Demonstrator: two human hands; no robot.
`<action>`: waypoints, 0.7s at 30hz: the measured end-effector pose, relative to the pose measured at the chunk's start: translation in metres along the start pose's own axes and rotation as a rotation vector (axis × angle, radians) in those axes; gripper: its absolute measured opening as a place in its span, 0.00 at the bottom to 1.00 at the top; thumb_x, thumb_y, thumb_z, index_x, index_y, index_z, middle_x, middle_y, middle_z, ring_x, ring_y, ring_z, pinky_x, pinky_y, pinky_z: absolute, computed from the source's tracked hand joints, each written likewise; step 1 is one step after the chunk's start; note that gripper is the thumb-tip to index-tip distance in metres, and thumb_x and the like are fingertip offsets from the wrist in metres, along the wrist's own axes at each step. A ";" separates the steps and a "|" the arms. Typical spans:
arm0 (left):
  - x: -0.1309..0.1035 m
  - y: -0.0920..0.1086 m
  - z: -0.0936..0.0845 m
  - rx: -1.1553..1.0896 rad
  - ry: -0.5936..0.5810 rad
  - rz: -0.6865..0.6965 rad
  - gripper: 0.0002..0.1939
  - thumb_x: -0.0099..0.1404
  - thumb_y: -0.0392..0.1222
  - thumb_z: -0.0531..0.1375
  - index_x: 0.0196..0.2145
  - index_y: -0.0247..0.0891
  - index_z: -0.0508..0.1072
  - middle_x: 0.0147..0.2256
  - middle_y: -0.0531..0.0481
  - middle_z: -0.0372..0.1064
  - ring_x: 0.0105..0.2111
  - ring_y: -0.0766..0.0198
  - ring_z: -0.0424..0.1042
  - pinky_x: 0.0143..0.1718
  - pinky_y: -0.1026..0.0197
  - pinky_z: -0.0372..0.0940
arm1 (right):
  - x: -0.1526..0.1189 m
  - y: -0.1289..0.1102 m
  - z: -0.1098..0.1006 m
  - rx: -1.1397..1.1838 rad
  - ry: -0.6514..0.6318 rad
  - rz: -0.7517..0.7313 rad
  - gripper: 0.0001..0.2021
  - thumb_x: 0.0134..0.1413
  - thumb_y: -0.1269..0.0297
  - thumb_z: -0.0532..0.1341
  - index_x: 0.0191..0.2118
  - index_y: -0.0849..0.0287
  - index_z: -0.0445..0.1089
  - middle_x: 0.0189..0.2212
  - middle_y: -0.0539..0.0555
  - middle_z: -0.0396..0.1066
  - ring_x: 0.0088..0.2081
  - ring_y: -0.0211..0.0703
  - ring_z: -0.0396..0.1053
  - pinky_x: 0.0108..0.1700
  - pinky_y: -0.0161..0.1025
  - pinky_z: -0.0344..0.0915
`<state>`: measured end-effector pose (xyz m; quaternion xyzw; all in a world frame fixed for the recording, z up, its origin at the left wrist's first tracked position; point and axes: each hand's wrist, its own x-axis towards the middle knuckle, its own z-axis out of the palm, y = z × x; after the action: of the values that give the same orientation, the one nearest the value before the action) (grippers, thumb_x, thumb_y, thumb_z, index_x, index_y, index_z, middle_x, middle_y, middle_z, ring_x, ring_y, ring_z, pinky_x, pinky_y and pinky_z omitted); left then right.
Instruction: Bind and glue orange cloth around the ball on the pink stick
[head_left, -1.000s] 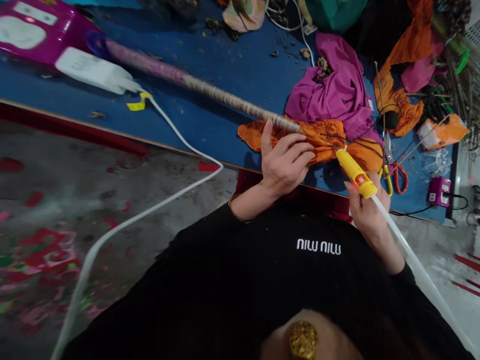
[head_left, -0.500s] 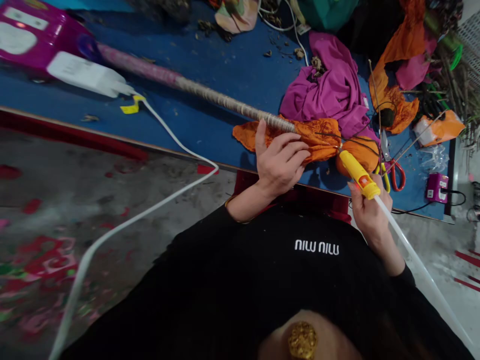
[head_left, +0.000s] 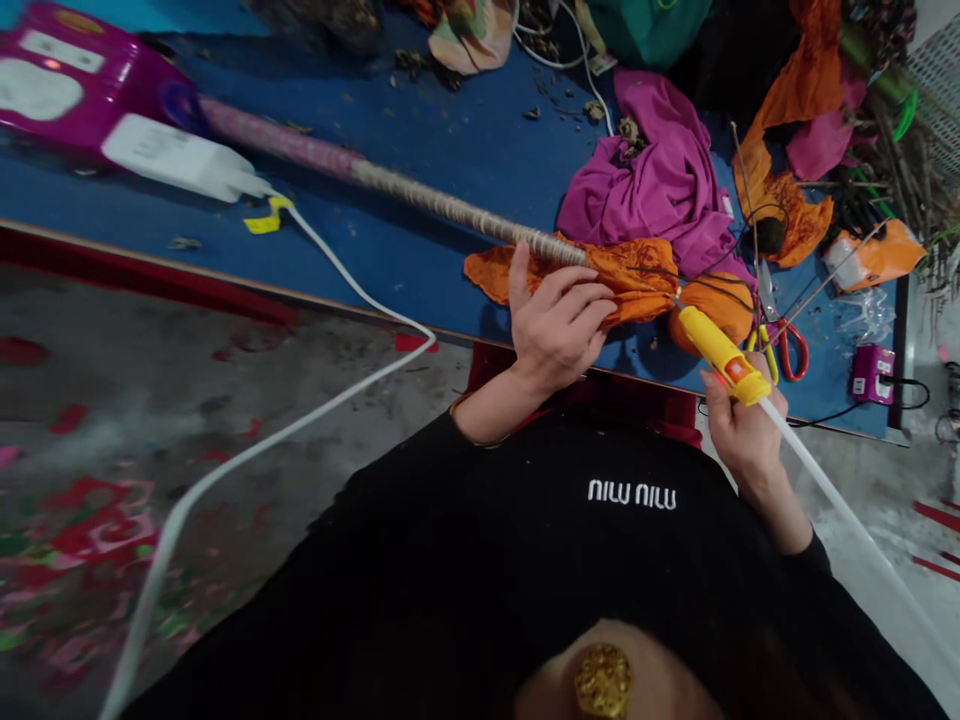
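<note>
Orange cloth [head_left: 641, 265] lies beside purple fabric [head_left: 660, 190], left hand [head_left: 556, 330] spread on it, right hand [head_left: 750, 432] gripping a yellow tool [head_left: 710, 340].

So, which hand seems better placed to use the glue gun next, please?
Probably the right hand: it holds the glue gun, pointed toward the orange cloth, which the left hand touches.

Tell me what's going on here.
A person's right hand holds a yellow glue gun, its nozzle near the narrow end of an orange cloth; whether it touches is hard to tell. The left hand lies on that cloth, beside the end of a wrapped-looking rod. A purple cloth lies just beyond, on the blue table.
</note>
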<state>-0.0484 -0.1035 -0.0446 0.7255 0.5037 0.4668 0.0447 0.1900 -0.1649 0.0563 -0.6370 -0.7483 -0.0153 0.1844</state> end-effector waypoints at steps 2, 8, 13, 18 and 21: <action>0.000 0.000 0.000 0.013 0.009 0.006 0.07 0.69 0.38 0.62 0.40 0.49 0.80 0.43 0.54 0.83 0.54 0.51 0.78 0.77 0.24 0.38 | 0.000 0.001 0.000 0.007 0.011 0.012 0.24 0.71 0.40 0.50 0.41 0.56 0.68 0.32 0.56 0.73 0.28 0.45 0.69 0.30 0.39 0.59; 0.001 0.001 0.000 0.065 0.034 0.044 0.08 0.69 0.37 0.61 0.40 0.49 0.80 0.41 0.53 0.83 0.52 0.51 0.78 0.74 0.23 0.45 | 0.003 -0.003 0.002 -0.045 -0.019 0.019 0.25 0.71 0.39 0.49 0.44 0.58 0.69 0.34 0.58 0.75 0.28 0.46 0.71 0.29 0.39 0.56; 0.000 -0.001 0.002 0.054 0.072 0.079 0.07 0.70 0.37 0.61 0.40 0.49 0.78 0.42 0.57 0.82 0.52 0.54 0.78 0.75 0.24 0.44 | 0.006 -0.008 0.001 -0.103 0.002 0.010 0.25 0.71 0.40 0.50 0.43 0.58 0.69 0.31 0.57 0.74 0.28 0.46 0.71 0.28 0.39 0.55; -0.001 -0.003 0.005 0.052 0.054 0.051 0.08 0.70 0.37 0.61 0.40 0.50 0.79 0.42 0.56 0.82 0.52 0.53 0.78 0.76 0.26 0.43 | 0.009 -0.013 0.003 -0.155 0.006 -0.038 0.24 0.71 0.42 0.50 0.43 0.58 0.70 0.29 0.56 0.74 0.26 0.44 0.70 0.28 0.38 0.52; -0.001 -0.003 0.005 0.041 0.048 0.051 0.09 0.69 0.36 0.61 0.41 0.50 0.79 0.42 0.54 0.83 0.53 0.51 0.78 0.75 0.24 0.44 | 0.009 -0.014 0.003 -0.146 -0.013 -0.043 0.24 0.71 0.42 0.51 0.42 0.59 0.70 0.28 0.55 0.74 0.25 0.43 0.69 0.27 0.38 0.53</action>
<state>-0.0466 -0.1007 -0.0494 0.7274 0.4956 0.4746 0.0061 0.1742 -0.1580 0.0590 -0.6328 -0.7598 -0.0695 0.1324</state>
